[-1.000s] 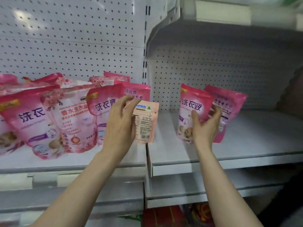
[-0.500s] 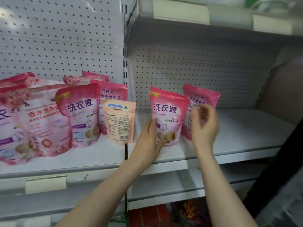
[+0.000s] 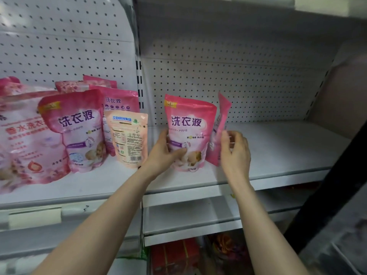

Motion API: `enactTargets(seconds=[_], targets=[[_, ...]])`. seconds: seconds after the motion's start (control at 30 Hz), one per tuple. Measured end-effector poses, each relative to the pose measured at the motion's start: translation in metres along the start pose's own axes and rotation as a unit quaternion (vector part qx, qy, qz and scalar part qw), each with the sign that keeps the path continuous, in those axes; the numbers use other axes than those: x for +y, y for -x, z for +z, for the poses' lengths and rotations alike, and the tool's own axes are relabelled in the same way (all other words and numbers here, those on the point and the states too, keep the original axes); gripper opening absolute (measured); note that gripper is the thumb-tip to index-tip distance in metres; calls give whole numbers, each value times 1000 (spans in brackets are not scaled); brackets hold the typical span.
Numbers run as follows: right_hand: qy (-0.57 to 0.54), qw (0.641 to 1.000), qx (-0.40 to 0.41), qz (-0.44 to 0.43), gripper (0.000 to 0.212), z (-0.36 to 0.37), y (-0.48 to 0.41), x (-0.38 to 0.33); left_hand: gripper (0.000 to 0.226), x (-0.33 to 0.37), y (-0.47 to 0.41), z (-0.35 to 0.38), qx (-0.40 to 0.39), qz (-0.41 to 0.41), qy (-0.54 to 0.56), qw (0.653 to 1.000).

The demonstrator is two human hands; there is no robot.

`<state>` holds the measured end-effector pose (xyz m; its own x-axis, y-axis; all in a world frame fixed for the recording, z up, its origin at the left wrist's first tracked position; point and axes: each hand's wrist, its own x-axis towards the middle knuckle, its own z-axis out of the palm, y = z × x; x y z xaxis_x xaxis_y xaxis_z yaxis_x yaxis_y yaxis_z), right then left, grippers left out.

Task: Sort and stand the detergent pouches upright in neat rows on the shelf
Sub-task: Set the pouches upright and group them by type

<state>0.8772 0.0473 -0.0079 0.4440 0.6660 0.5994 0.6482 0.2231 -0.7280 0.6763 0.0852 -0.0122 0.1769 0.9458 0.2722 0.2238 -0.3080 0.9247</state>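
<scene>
A person is sorting detergent pouches on a white store shelf, working in the right-hand bay in front of its pegboard back. The left hand is gripping the front pouch low on its left side, with the thumb lying across the printed face and the fingers wrapping round the edge. That pouch is standing on its base near the shelf's front lip, its long axis vertical and its face pointing straight out toward the aisle. The second pouch is standing just to its right, close against it. It is turned almost edge-on, so its face is pointing left at its neighbour rather than outward, and its top is leaning slightly to the right. The right hand is hovering immediately right of it and is clearly the nearer hand. The thumb is lying at the pouch's edge and the fingers are curling loosely behind, but blur is making it impossible to tell whether they are pinching the pouch or only touching it. The next move appears to depend on that sideways facing: the pouch is likely needing a turn about its upright axis to match the first. In the left bay, more pink pouches and a small peach pouch are standing in an uneven cluster.
</scene>
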Motion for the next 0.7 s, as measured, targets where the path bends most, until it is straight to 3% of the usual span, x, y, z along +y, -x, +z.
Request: enactTargets(seconds=[0.13,0.2,0.3,0.37,0.43,0.53,0.7], targets=[[-100,994,9,51,27,-8,-31,10,65,0,4,2,11,17,-22,1000],[-121,982,-105,102,50,-10,-55,15,64,2,8,4,16,22,-24,999],[-171,926,-298,154,86,-5,-80,23,65,4,12,6,20,26,-3,999],[-193,901,-350,169,96,-3,-88,27,66,4,14,9,11,16,19,1000],[-205,892,-362,178,91,-1,-88,28,59,4,15,12,14,2,35,999],[-252,880,-361,181,65,4,-74,36,44,5,15,16,33,-26,71,997],[-323,845,-393,167,60,-2,-55,46,35,11,20,23,103,-29,94,990]])
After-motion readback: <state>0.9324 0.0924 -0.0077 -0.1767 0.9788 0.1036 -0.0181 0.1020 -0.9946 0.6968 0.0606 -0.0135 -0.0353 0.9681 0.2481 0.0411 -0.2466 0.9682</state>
